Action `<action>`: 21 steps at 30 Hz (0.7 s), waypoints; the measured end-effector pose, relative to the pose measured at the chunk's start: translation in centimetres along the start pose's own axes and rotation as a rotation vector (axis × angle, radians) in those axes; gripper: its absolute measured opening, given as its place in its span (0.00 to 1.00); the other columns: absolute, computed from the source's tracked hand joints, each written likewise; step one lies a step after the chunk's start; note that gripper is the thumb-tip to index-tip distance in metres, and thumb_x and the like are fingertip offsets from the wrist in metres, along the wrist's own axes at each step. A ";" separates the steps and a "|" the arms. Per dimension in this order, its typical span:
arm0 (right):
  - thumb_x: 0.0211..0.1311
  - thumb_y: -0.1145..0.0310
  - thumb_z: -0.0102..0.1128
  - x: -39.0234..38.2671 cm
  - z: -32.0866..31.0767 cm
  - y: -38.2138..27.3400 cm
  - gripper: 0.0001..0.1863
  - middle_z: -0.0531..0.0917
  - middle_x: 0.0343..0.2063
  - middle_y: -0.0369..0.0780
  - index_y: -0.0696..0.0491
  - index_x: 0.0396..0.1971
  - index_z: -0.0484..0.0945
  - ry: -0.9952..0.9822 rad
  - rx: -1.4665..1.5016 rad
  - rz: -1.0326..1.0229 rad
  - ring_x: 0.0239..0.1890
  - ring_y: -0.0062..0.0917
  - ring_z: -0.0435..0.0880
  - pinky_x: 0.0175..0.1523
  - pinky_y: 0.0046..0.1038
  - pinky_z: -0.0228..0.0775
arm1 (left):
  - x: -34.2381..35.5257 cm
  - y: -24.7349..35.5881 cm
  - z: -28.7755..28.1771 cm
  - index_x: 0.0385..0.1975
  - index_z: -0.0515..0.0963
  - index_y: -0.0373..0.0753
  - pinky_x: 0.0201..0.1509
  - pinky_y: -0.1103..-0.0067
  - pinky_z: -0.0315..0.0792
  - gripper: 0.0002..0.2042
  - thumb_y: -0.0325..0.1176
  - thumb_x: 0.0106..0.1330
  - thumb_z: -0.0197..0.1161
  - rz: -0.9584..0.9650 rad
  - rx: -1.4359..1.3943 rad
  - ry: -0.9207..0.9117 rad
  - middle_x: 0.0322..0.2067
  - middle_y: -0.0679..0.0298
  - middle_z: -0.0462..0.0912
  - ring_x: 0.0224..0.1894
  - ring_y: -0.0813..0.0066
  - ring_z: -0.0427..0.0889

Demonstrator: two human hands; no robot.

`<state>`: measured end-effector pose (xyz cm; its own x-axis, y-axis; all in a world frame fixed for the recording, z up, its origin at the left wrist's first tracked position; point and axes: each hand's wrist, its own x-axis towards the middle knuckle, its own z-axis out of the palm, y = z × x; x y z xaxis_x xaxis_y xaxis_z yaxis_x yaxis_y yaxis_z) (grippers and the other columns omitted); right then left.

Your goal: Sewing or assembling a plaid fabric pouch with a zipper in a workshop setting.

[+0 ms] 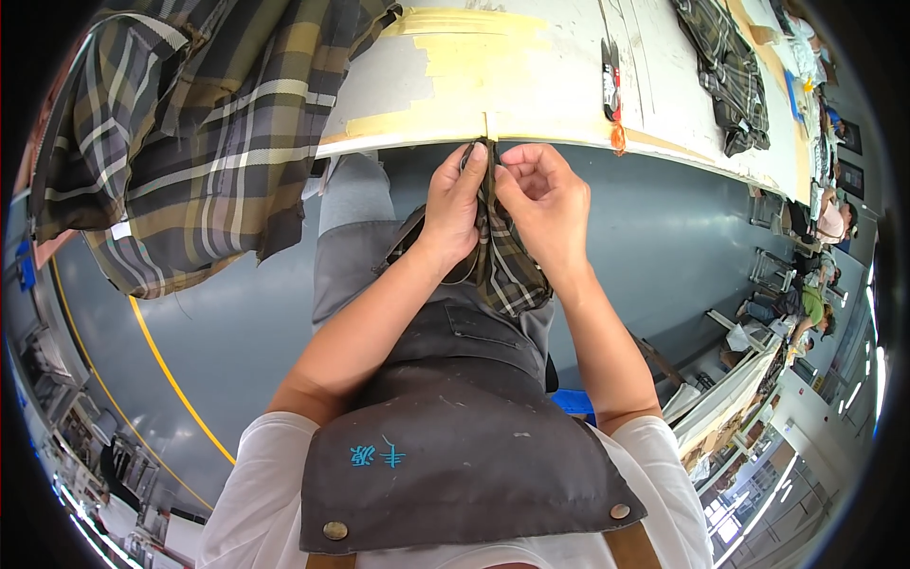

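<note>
Plaid cloth (510,275) hangs at the near edge of the table (559,95), pinched in our left hand (453,211); our right hand (550,204) curls nearly closed beside it, its hold unclear. Yellow tape (474,57) patches the table; grey floor (654,228) lies below, people (834,223) to its right.

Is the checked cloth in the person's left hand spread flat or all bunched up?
Bunched up: the plaid cloth hangs in narrow folds below the left hand, with the right hand close beside it.
</note>
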<state>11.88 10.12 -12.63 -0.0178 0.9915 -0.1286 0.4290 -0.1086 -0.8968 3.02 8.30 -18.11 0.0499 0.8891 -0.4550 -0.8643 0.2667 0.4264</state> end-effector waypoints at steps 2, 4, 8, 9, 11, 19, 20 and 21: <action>0.48 0.75 0.61 0.2 0.3 -0.2 0.06 0.78 0.16 0.36 0.58 0.26 0.75 0.036 -0.137 -0.112 0.18 0.15 0.75 0.25 0.18 0.68 | 0.0 0.0 -0.1 0.38 0.72 0.37 0.34 0.86 0.71 0.11 0.38 0.67 0.51 0.004 -0.003 0.006 0.28 0.70 0.75 0.30 0.86 0.73; 0.48 0.75 0.61 0.3 0.5 -0.4 0.05 0.77 0.16 0.36 0.58 0.25 0.75 0.044 -0.196 -0.167 0.17 0.15 0.75 0.24 0.19 0.68 | 0.0 0.0 -0.1 0.39 0.72 0.36 0.36 0.85 0.71 0.11 0.37 0.67 0.50 0.019 -0.008 0.000 0.32 0.68 0.75 0.32 0.85 0.73; 0.52 0.75 0.60 0.4 0.9 -0.6 0.04 0.77 0.18 0.33 0.59 0.25 0.74 0.050 -0.286 -0.204 0.19 0.09 0.72 0.24 0.14 0.66 | 0.0 0.0 0.0 0.39 0.72 0.36 0.38 0.85 0.70 0.11 0.36 0.67 0.50 0.040 0.009 0.015 0.32 0.68 0.76 0.33 0.85 0.73; 0.52 0.75 0.60 0.3 0.9 -0.6 0.04 0.77 0.18 0.33 0.59 0.25 0.74 0.051 -0.287 -0.204 0.19 0.09 0.72 0.24 0.14 0.66 | 0.1 -0.1 -0.1 0.39 0.72 0.36 0.38 0.85 0.70 0.11 0.36 0.67 0.50 0.034 0.008 0.007 0.33 0.68 0.76 0.34 0.85 0.73; 0.54 0.75 0.59 0.2 1.2 -0.4 0.05 0.76 0.16 0.32 0.59 0.24 0.73 0.097 -0.162 -0.125 0.18 0.08 0.70 0.22 0.14 0.63 | 0.1 -0.2 -0.2 0.39 0.72 0.36 0.39 0.85 0.70 0.11 0.36 0.67 0.51 0.027 0.007 -0.002 0.33 0.68 0.76 0.34 0.85 0.73; 0.56 0.74 0.57 0.5 1.9 0.2 0.06 0.75 0.15 0.33 0.59 0.23 0.71 0.150 -0.096 -0.109 0.16 0.10 0.70 0.21 0.15 0.61 | 0.2 -0.1 -0.2 0.42 0.72 0.35 0.40 0.85 0.69 0.11 0.35 0.66 0.51 0.066 0.030 -0.002 0.35 0.67 0.76 0.36 0.85 0.73; 0.55 0.75 0.57 0.6 1.8 0.4 0.06 0.76 0.14 0.35 0.59 0.23 0.71 0.159 -0.063 -0.100 0.15 0.12 0.72 0.21 0.17 0.63 | 0.1 -0.1 -0.1 0.42 0.72 0.35 0.40 0.85 0.69 0.11 0.35 0.66 0.51 0.065 0.030 -0.003 0.35 0.67 0.76 0.36 0.85 0.73; 0.55 0.75 0.57 0.7 1.8 0.9 0.06 0.76 0.14 0.35 0.59 0.23 0.71 0.157 -0.062 -0.102 0.15 0.12 0.72 0.21 0.17 0.63 | 0.1 0.0 -0.1 0.41 0.72 0.34 0.41 0.85 0.69 0.11 0.35 0.66 0.51 0.073 0.047 0.014 0.35 0.67 0.76 0.36 0.85 0.73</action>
<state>10.66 10.58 -14.29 0.0753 0.9966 0.0335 0.4867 -0.0074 -0.8736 3.01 8.36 -18.22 -0.0194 0.9017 -0.4320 -0.8410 0.2189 0.4948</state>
